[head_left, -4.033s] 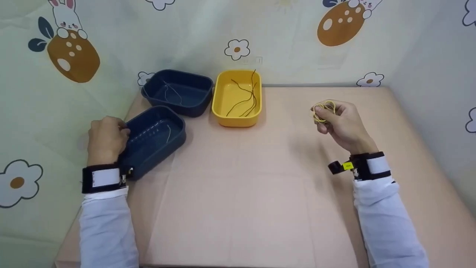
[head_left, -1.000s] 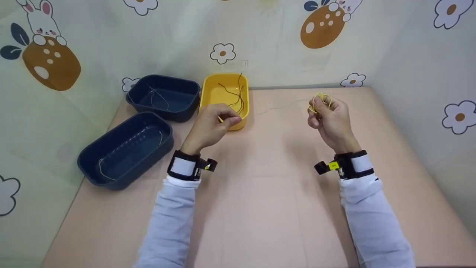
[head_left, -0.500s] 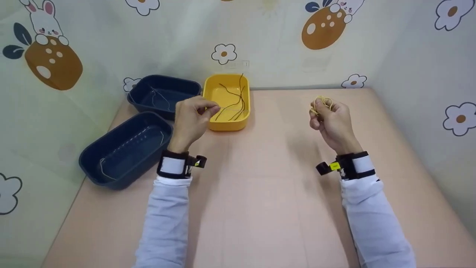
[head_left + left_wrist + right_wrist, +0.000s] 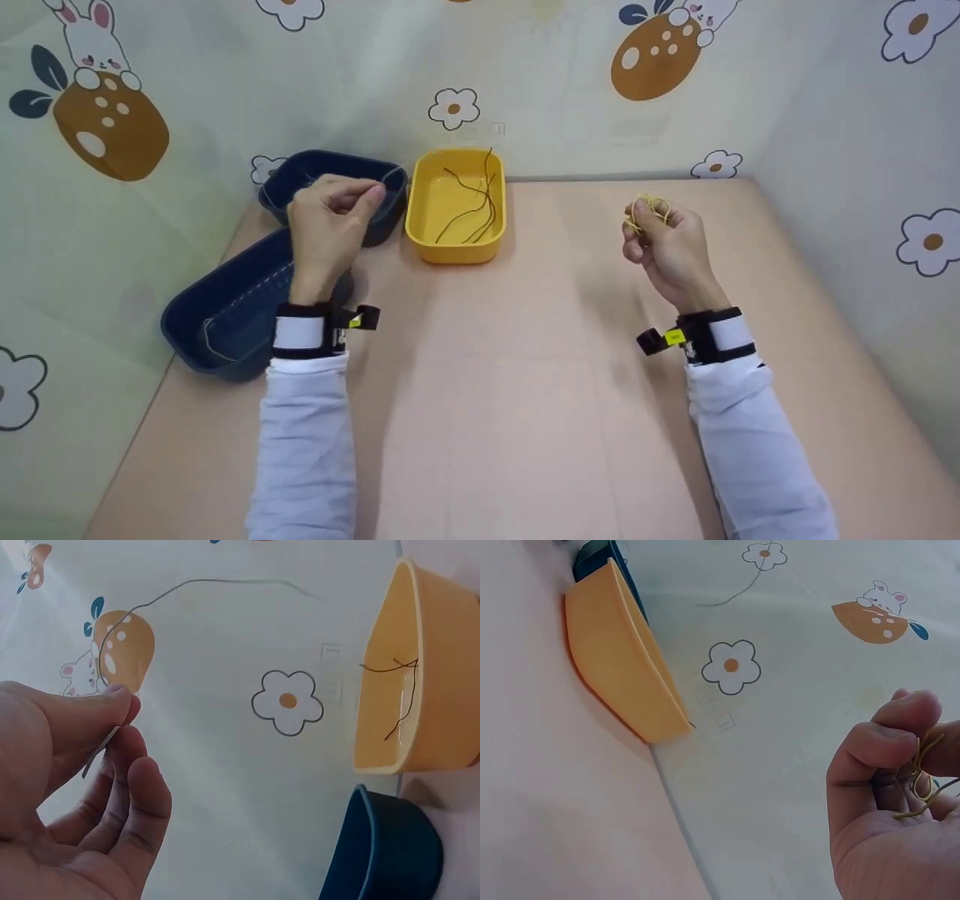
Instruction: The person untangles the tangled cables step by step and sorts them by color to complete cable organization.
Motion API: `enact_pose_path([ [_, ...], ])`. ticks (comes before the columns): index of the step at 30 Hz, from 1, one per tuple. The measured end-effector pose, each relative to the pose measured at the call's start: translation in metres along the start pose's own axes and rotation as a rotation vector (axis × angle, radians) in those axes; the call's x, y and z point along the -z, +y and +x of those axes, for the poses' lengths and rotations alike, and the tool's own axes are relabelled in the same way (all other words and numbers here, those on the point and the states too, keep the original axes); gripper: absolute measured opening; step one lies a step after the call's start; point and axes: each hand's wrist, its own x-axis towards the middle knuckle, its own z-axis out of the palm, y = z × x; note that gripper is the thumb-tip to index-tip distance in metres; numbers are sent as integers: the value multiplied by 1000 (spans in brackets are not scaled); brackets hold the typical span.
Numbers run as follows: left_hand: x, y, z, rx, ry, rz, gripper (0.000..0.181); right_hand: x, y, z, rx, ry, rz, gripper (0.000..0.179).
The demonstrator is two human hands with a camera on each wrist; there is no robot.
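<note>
My left hand is raised over the back dark blue box. Between thumb and fingers it pinches a thin grey string, whose long free end bends away in the left wrist view and whose short tail sticks out below the fingertips. On the right, my right hand grips a looped bundle of yellow strings above the table. Part of that bundle is hidden by the curled fingers. Several dark strings lie in the yellow box, one poking over its back rim.
A second dark blue box stands at an angle in front of the back one, partly covered by the left arm, with a pale string inside. Patterned cloth walls border the pinkish table at the back and sides.
My left hand has come from the front blue box across to the yellow box, then back left over the back blue box with the string. The right hand keeps its bundle, nearly still.
</note>
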Motion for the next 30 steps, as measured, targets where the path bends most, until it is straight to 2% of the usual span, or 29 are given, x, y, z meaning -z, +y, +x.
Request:
enact_pose_path([
  [6,28,0,18,21,129,135,13,-3,1,1,-9,-7,-18,21],
  [9,34,-6,32,73,145,240,17,-4,2,1,-15,-17,-20,22],
  [12,36,-19,47,142,108,330,21,-5,4,1,-19,-25,-26,27],
  [15,38,-38,60,218,43,369,23,-7,7,0,-26,-32,-41,33],
  [20,38,-68,77,352,-72,425,27,-9,12,1,-37,-38,-65,30],
  [26,32,-87,87,508,-126,389,28,-11,14,2,-45,-39,-89,31],
  [30,21,-93,87,556,-129,366,29,-12,16,1,-51,-42,-91,28],
])
